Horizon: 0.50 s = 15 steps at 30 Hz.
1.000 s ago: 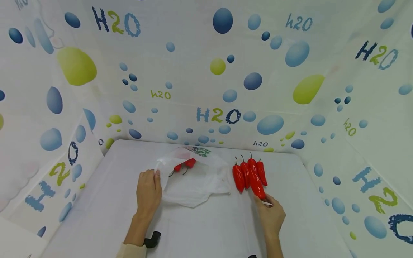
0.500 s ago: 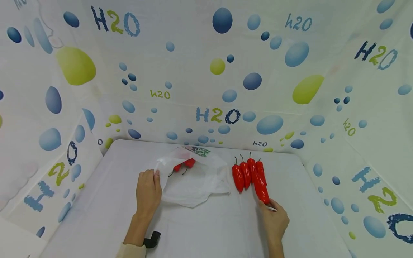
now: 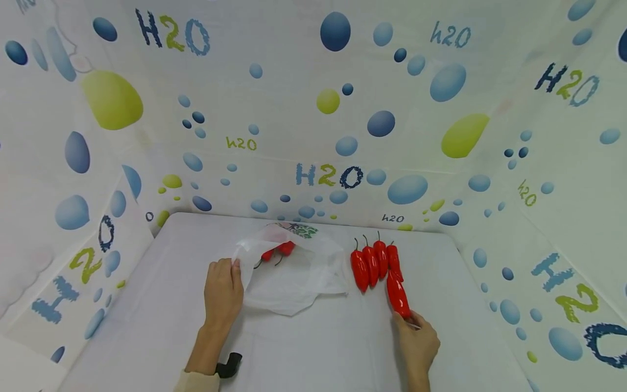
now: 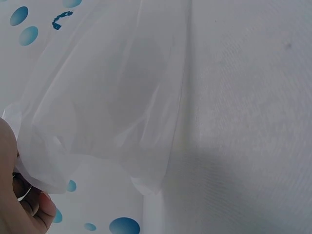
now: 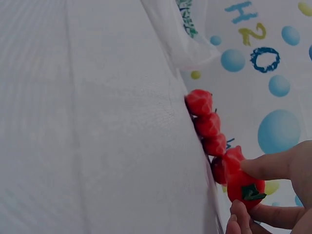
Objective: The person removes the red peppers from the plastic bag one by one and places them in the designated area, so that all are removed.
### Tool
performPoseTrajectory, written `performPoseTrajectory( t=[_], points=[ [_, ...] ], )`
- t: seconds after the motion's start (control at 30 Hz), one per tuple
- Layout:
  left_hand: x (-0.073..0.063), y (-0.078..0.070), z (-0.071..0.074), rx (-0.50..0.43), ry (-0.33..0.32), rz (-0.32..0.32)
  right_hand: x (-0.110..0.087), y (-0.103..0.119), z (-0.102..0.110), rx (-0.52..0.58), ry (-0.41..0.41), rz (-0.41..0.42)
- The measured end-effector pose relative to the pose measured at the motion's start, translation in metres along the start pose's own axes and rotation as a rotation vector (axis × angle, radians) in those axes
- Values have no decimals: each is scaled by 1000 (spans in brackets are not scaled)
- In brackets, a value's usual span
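Screened-off and makeshift, like a small booth round a table (image 3: 313, 354).
From where I stand, pale curtain-like sheeting (image 3: 289, 103) hangs behind it and along both sides, printed with blue and yellow-green bubbles (image 3: 407, 189) and "H2O" lettering (image 3: 327, 176); what room lies beyond, I can't tell.

White table (image 3: 313, 354), plastic bag (image 3: 294, 286), red peppers (image 3: 370, 265)

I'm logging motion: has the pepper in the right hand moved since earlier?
Yes: the held pepper came nearer the camera and rightward, against the leftmost loose pepper.
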<state>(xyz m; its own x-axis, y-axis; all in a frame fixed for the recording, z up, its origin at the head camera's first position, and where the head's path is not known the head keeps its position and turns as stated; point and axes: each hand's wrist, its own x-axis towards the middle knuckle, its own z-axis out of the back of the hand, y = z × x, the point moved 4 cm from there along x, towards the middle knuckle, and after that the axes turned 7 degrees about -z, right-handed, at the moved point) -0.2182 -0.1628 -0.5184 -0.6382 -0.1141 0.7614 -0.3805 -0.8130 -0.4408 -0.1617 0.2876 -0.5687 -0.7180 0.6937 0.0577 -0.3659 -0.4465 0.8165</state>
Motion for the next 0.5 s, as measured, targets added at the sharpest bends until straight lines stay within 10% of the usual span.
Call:
performPoseTrajectory(
  t=[0.5],
  points=[
    [0, 3, 1, -3, 24, 29, 0, -7, 1, -77, -11, 11]
  ],
)
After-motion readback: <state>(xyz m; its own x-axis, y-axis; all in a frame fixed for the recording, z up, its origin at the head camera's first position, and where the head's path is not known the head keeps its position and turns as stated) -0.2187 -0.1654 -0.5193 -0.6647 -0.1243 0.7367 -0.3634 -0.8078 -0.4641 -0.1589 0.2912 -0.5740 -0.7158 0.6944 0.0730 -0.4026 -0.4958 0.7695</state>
